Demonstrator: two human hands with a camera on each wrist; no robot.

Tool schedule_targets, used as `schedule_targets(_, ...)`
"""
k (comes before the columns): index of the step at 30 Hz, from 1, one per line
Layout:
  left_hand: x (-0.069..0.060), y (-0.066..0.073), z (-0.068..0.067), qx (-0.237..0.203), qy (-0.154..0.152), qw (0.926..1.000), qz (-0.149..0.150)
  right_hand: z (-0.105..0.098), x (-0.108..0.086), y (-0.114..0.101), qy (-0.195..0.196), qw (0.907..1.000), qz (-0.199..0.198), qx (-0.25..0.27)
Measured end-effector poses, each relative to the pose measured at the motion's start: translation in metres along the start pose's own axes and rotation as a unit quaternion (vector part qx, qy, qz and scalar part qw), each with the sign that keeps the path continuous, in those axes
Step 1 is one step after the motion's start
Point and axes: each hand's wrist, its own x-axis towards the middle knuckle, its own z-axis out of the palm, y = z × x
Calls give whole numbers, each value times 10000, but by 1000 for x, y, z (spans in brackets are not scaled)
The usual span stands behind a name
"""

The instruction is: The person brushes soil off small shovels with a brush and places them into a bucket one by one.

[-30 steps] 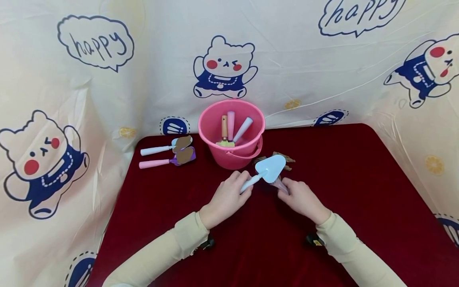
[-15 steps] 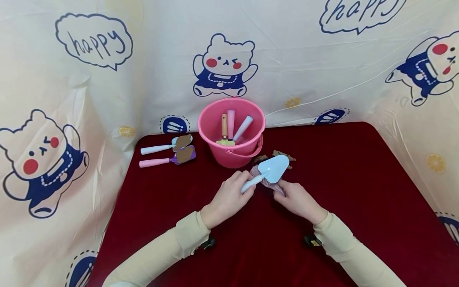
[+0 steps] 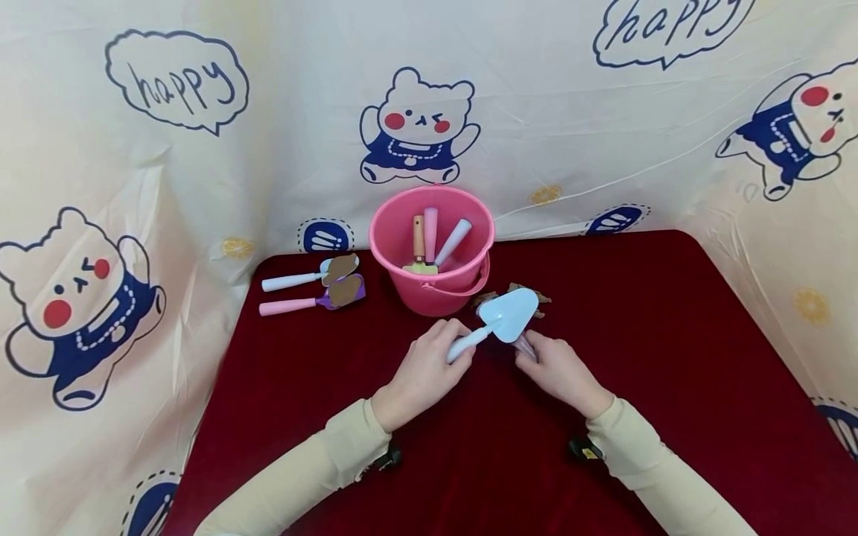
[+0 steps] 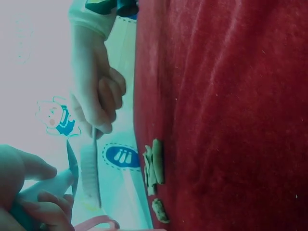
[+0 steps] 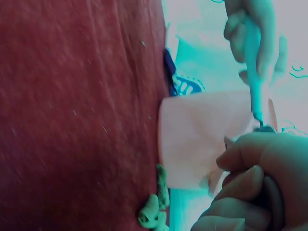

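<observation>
My left hand (image 3: 421, 370) grips the pale blue handle of a garden trowel (image 3: 511, 314), its light blue blade raised and pointing up to the right. My right hand (image 3: 561, 370) holds the handle of a greyish brush (image 3: 525, 347). In the head view the trowel blade hides most of the brush; in the left wrist view its bristles (image 4: 90, 173) show alongside the blade, above the tabletop. Several brown, bark-like pieces (image 3: 544, 299) lie on the table beyond the blade, partly covered by it.
A pink bucket (image 3: 436, 294) with several handled tools stands at the back, close to the hands. Left of it lie a light blue trowel (image 3: 291, 282) and a pink-handled purple shovel (image 3: 288, 306), both with brown matter on their blades. A dark red cloth (image 3: 670, 335) covers the table.
The brush head showed left of the trowel blade half a second ago; now it is mostly behind the blade again. Both hands shifted only slightly and kept their holds.
</observation>
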Motion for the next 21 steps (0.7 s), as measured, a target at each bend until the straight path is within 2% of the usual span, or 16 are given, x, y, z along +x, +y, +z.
schedule_targets(2, -1, 1, 0, 19, -22, 10000, 6, 3, -1, -1, -100, 9999, -100, 7)
schedule_targets(5, -2, 1, 1, 128, -59, 9999, 76, 1, -2, -1, 26, 9999, -82, -64)
schedule_targets(10, -3, -2, 1, 89, -72, 9999, 122, -9, -2, 6, 569, 9980, 219, -164)
schedule_targets(16, -6, -1, -3, -108, -163, 9998, 8, -17, -2, 13, 731, 9959, 525, 10)
schedule_targets(19, -7, 6, -12, -112, 14, 9998, 154, -19, -3, 14, 726, 9957, 575, 41)
schedule_targets(21, -7, 12, -21, -71, 253, 9990, 358, -20, -4, 15, 698, 9958, 592, 42)
